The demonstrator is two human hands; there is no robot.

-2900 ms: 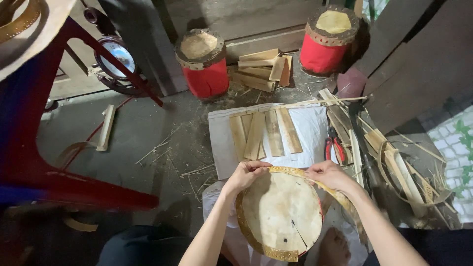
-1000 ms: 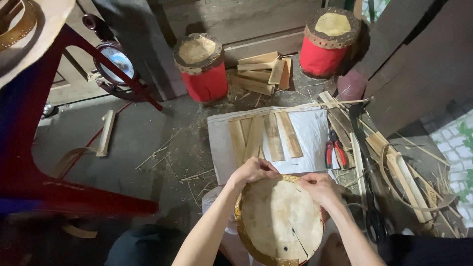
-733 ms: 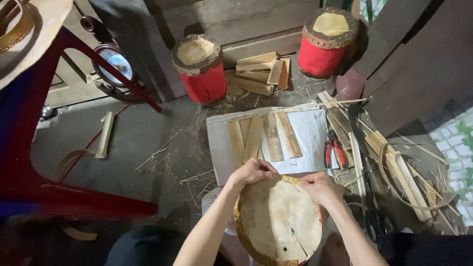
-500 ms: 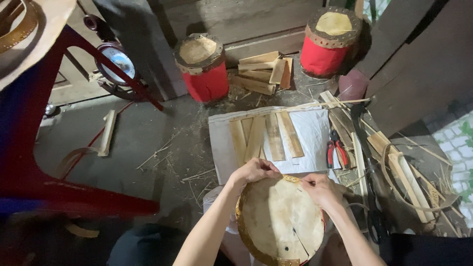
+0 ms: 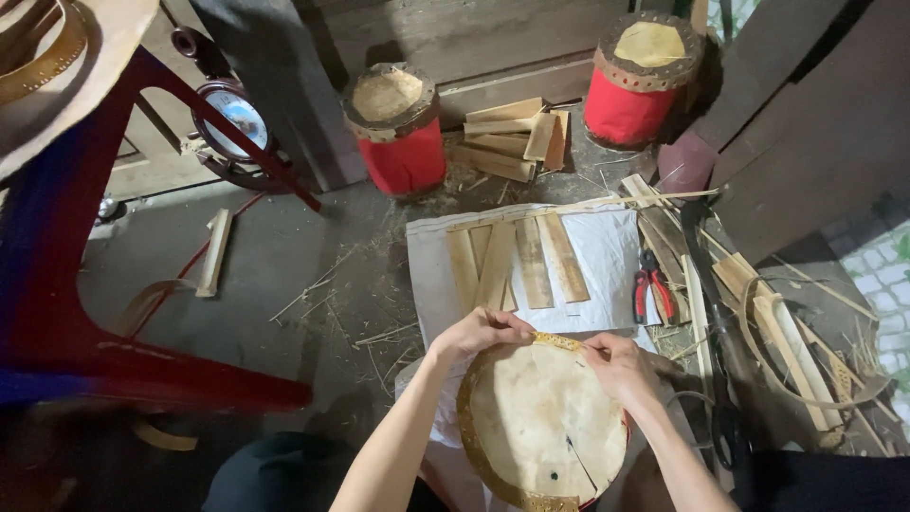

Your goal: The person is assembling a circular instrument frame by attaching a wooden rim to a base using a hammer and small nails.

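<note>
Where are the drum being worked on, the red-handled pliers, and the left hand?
drum (image 5: 540,431): head view, on the bare middle of its pale skin.
red-handled pliers (image 5: 654,289): head view, on the red handles, lying on the white sheet's right edge.
left hand (image 5: 483,332): head view, on the back of the hand, at the drum's far rim.

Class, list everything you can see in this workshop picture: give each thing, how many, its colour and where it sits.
Drum in hand: one, pale skin with gold rim, bottom centre.
Red drums: two, red with tan tops, at the back.
Wooden slats: several, tan, on the white sheet.
White sheet: one, on the floor, centre.
Stacked wood pieces: several, tan, between the red drums.
Pliers: one, red handles, right of the sheet.
Round gauge: one, upper left.
Red frame: one, left.
Left hand: on the drum's rim.
Right hand: on the drum's rim.
</note>
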